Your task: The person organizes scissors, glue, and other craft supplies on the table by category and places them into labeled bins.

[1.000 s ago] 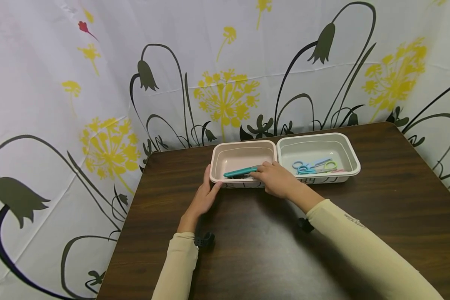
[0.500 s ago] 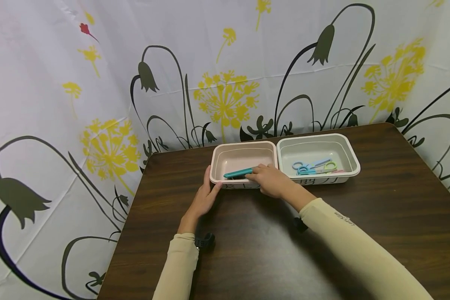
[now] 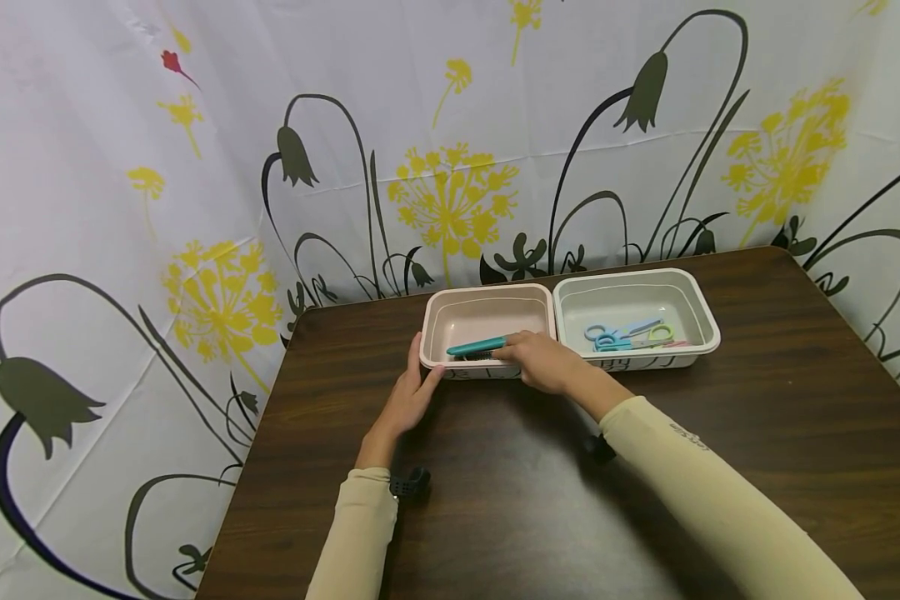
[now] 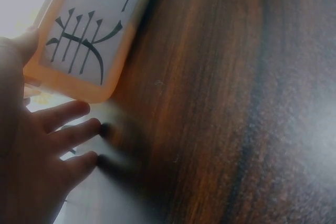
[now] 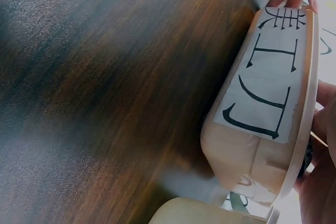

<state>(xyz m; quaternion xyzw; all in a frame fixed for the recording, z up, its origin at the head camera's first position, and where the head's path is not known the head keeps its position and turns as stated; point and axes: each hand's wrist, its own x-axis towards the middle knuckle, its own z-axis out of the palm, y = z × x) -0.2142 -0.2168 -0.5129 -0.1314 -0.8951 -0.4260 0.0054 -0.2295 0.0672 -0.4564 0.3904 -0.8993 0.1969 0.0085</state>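
Observation:
A pinkish-beige plastic bin [image 3: 487,292] stands near the back edge of the table. My left hand [image 3: 407,396] rests at its front left corner, with the thumb on the rim and fairly straight fingers along the end wall. Over the bin's front right part, my right hand [image 3: 543,360] reaches inside with curled fingers. They hold the right end of a teal utility knife [image 3: 476,346], whose left end lies low in the bin. Something dark and ridged [image 3: 478,356] shows beneath it. My fingers hide the knife's right end. Large black characters mark the bin's paper label [image 5: 268,72].
Close on the right, a pale grey bin [image 3: 630,279] holds several scissors [image 3: 618,337] with blue and green handles. The brown wood table [image 3: 495,492] stretches toward me. Behind its back edge hangs a white curtain [image 3: 390,50] with a flower pattern.
My right hand has shifted slightly left along the teal utility knife, covering more of its right end. The left hand and both bins keep their places.

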